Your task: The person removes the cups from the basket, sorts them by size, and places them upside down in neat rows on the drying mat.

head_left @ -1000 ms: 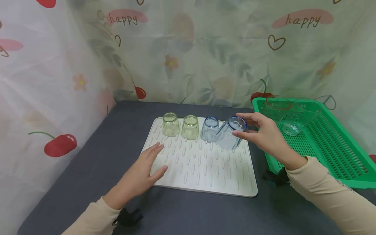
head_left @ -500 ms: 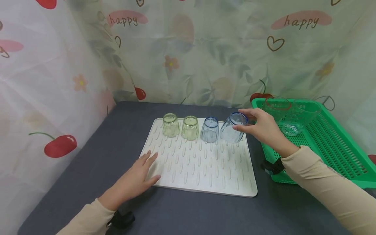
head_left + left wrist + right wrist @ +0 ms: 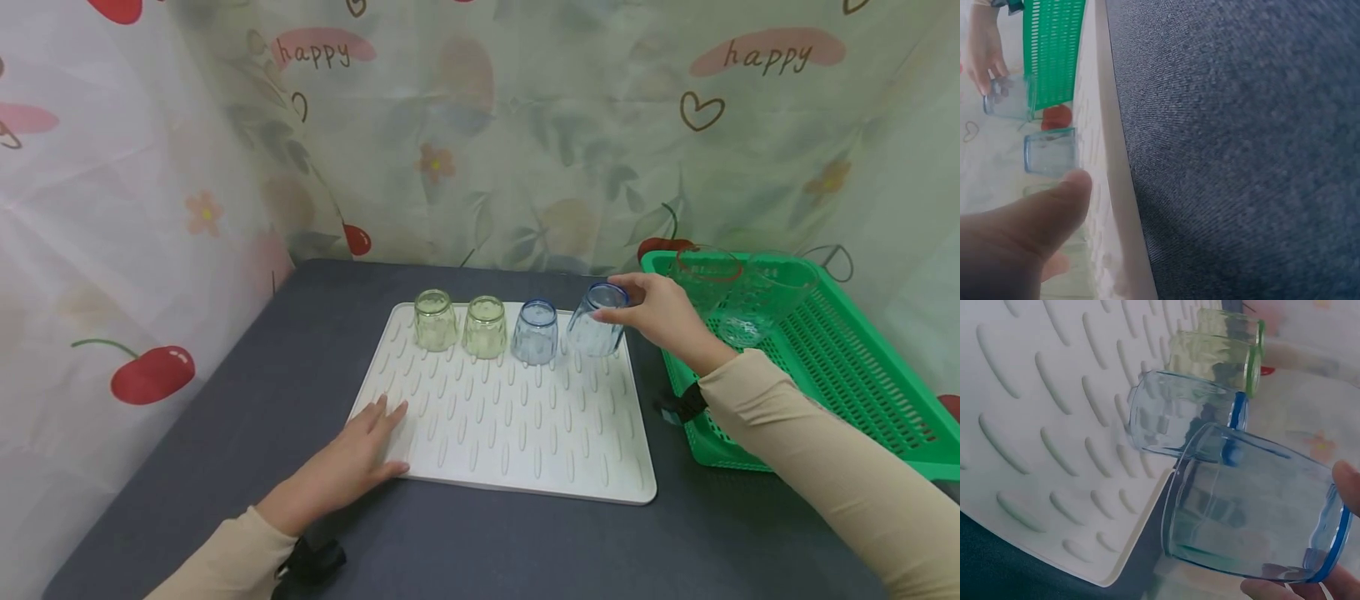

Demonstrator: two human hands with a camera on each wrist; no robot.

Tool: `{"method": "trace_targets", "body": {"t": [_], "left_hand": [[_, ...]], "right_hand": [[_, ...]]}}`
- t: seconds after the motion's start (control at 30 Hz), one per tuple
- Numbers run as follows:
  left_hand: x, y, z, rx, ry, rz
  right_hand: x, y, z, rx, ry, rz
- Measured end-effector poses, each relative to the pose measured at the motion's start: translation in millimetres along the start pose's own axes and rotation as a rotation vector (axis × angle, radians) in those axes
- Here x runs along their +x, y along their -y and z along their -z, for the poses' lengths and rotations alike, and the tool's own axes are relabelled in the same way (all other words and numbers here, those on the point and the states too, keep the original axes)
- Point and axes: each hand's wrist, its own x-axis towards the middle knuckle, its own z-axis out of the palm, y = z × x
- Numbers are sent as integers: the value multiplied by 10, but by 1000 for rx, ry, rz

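Observation:
My right hand pinches a clear glass with a blue base between thumb and fingers. The glass is mouth down, slightly tilted, over the back right corner of a white ridged mat. In the right wrist view its mouth overlaps the mat's edge, and the fingers grip the blue base end. To its left a similar upturned blue glass stands on the mat, then two green glasses. My left hand has its fingers spread at the mat's front left corner; its thumb shows in the left wrist view.
A green basket stands to the right, close to my right forearm. Inside are a red-rimmed glass and a clear glass. Patterned cloth hangs behind the dark table.
My right hand has carried the blue glass back and slightly right, bringing it more upright beside the other blue glass. My left hand has drawn back toward the mat's front left corner.

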Motion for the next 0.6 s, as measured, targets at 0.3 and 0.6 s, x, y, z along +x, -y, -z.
{"method": "trace_targets", "body": {"t": [0.3,0.6], "left_hand": [[-12,15,-18,-20,28,-5],[-21,22,-27,5,52,-15]], "right_hand": [[167,-55,-82,60,35,-57],[264,-72,-172,80,36,-104]]}}
